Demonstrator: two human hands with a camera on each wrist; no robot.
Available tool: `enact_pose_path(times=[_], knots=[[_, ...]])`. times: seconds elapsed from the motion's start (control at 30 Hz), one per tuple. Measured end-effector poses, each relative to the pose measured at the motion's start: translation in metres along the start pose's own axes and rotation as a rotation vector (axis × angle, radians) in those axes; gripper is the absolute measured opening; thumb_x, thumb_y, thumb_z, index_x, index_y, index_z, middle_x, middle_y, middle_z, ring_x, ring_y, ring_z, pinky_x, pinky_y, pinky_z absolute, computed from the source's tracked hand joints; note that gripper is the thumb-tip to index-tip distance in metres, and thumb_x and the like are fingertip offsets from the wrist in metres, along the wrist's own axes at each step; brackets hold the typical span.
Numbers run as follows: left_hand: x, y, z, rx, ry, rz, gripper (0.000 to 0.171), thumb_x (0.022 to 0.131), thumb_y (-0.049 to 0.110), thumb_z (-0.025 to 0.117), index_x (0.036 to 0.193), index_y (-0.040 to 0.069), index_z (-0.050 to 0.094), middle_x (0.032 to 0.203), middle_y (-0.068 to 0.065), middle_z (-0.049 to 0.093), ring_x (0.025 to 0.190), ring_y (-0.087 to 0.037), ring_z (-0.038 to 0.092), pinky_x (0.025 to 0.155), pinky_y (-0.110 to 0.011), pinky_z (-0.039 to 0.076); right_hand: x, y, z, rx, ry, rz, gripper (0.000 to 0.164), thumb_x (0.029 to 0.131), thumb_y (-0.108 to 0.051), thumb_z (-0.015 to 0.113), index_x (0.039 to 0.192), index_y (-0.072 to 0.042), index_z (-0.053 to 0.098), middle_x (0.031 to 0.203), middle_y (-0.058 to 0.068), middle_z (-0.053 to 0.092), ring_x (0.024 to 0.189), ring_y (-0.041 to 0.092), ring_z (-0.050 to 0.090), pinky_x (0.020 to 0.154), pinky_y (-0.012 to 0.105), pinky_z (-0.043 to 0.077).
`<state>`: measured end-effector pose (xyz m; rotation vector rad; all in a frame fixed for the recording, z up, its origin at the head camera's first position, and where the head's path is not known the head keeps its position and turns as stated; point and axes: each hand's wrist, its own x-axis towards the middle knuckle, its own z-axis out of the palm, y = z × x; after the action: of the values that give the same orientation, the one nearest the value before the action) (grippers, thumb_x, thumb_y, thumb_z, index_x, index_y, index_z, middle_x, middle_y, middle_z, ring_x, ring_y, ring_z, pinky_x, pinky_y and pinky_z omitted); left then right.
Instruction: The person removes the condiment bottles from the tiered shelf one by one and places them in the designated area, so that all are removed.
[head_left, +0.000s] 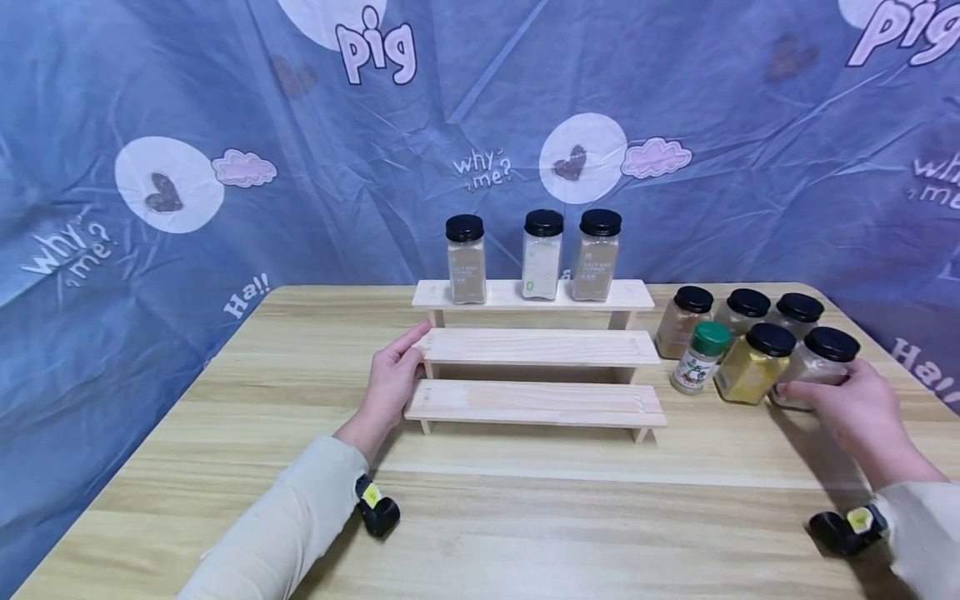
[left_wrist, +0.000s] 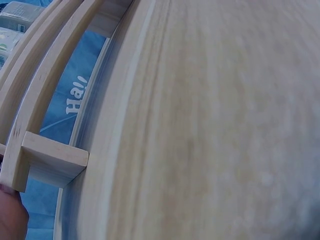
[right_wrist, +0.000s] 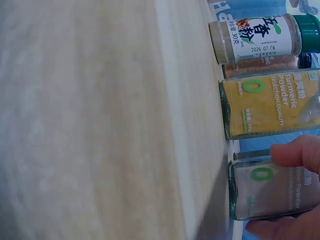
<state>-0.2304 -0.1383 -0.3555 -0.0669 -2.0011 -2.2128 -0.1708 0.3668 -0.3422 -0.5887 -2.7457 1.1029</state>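
Observation:
A three-tier wooden spice rack [head_left: 540, 346] stands mid-table, with three black-lidded spice jars [head_left: 542, 258] on its top tier. My left hand [head_left: 392, 375] holds the left end of the middle tier, index finger along the edge and thumb in front; only a fingertip [left_wrist: 11, 212] shows in the left wrist view. At the right, my right hand [head_left: 858, 412] grips a spice jar [head_left: 817, 367] of pale powder by its sides, thumb on one face and fingers opposite. Its label partly reads "Powder" in the right wrist view. The jar stands upright, its base at the tabletop.
Beside the gripped jar are a yellow turmeric jar [head_left: 752, 367] and a small green-capped bottle [head_left: 697, 362]. Behind them stand more black-lidded jars [head_left: 684, 321]. A blue printed cloth [head_left: 360, 192] hangs behind the wooden table [head_left: 525, 517].

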Motion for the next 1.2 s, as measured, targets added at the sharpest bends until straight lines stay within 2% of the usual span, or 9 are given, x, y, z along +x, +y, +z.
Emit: enact_pose_path(times=[0.17, 0.23, 0.37, 0.43, 0.57, 0.67, 0.77, 0.97, 1.2], knots=[[0.002, 0.003, 0.001, 0.023, 0.002, -0.053, 0.047, 0.085, -0.003, 0.042, 0.130, 0.002, 0.052, 0.141, -0.009, 0.044, 0.117, -0.021, 0.050, 0.088, -0.020, 0.047, 0.000, 0.001, -0.002, 0.009, -0.012, -0.011, 0.078, 0.079, -0.032, 0.071, 0.128, 0.014, 0.032, 0.118, 0.035, 0.044, 0.097, 0.042, 0.045, 0.066, 0.026, 0.035], [0.001, 0.003, 0.002, 0.024, -0.003, -0.055, 0.047, 0.085, -0.004, 0.042, 0.130, 0.002, 0.051, 0.141, -0.008, 0.044, 0.118, -0.021, 0.049, 0.087, -0.018, 0.047, 0.001, 0.002, -0.004, 0.031, -0.011, -0.036, 0.066, 0.077, -0.030, 0.074, 0.119, 0.010, 0.041, 0.100, 0.021, 0.057, 0.087, 0.029, 0.053, 0.064, 0.024, 0.038], [0.001, 0.002, 0.003, 0.011, -0.005, -0.048, 0.047, 0.085, -0.004, 0.042, 0.131, 0.002, 0.051, 0.142, -0.008, 0.043, 0.119, -0.022, 0.048, 0.088, -0.019, 0.047, 0.001, 0.002, -0.010, 0.173, 0.012, -0.124, 0.040, 0.073, -0.012, 0.076, 0.102, -0.012, 0.048, 0.075, -0.014, 0.055, 0.066, 0.000, 0.051, 0.055, 0.017, 0.045], [0.001, 0.002, 0.003, 0.009, -0.008, -0.046, 0.047, 0.085, -0.004, 0.042, 0.131, 0.002, 0.050, 0.142, -0.009, 0.042, 0.120, -0.022, 0.047, 0.090, -0.022, 0.046, 0.005, 0.006, -0.012, 0.226, 0.037, -0.169, 0.048, 0.072, -0.006, 0.076, 0.108, -0.020, 0.048, 0.074, -0.025, 0.050, 0.065, -0.009, 0.047, 0.053, 0.012, 0.045], [0.001, 0.001, 0.002, 0.010, -0.008, -0.043, 0.047, 0.085, -0.004, 0.041, 0.131, 0.002, 0.050, 0.143, -0.009, 0.041, 0.122, -0.023, 0.046, 0.094, -0.025, 0.045, 0.007, 0.002, -0.018, 0.174, 0.068, -0.168, 0.081, 0.078, -0.013, 0.073, 0.144, -0.010, 0.027, 0.109, 0.011, 0.059, 0.097, 0.012, 0.053, 0.077, 0.013, 0.046], [0.002, 0.001, 0.002, 0.012, -0.009, -0.040, 0.047, 0.085, -0.005, 0.041, 0.131, 0.001, 0.050, 0.142, -0.010, 0.042, 0.120, -0.024, 0.047, 0.092, -0.024, 0.046, 0.001, -0.014, -0.023, 0.114, 0.073, -0.135, 0.092, 0.083, -0.023, 0.068, 0.147, 0.001, 0.007, 0.142, 0.035, 0.024, 0.130, 0.034, 0.031, 0.101, 0.017, 0.035], [0.002, 0.001, 0.002, 0.013, -0.003, -0.039, 0.048, 0.084, -0.005, 0.041, 0.131, 0.001, 0.050, 0.142, -0.010, 0.043, 0.119, -0.024, 0.048, 0.091, -0.023, 0.046, -0.004, -0.030, -0.026, 0.113, 0.103, -0.139, 0.090, 0.083, -0.029, 0.067, 0.149, -0.006, 0.010, 0.149, 0.027, 0.017, 0.139, 0.024, 0.018, 0.102, 0.008, 0.025], [0.002, 0.001, 0.002, 0.021, 0.009, -0.047, 0.047, 0.085, -0.005, 0.041, 0.131, 0.002, 0.051, 0.141, -0.009, 0.044, 0.118, -0.023, 0.048, 0.092, -0.024, 0.045, -0.010, -0.068, -0.030, 0.134, 0.130, -0.143, 0.091, 0.082, -0.040, 0.066, 0.150, -0.014, 0.012, 0.152, 0.020, 0.012, 0.140, 0.032, 0.011, 0.113, 0.047, 0.016], [0.002, 0.001, 0.002, 0.026, 0.011, -0.048, 0.047, 0.085, -0.003, 0.041, 0.131, 0.003, 0.051, 0.140, -0.008, 0.045, 0.117, -0.021, 0.049, 0.091, -0.023, 0.046, -0.017, -0.110, -0.020, 0.177, 0.051, -0.210, 0.093, 0.080, -0.041, 0.069, 0.150, -0.018, 0.012, 0.154, 0.015, 0.011, 0.140, 0.030, 0.009, 0.113, 0.049, 0.014]])
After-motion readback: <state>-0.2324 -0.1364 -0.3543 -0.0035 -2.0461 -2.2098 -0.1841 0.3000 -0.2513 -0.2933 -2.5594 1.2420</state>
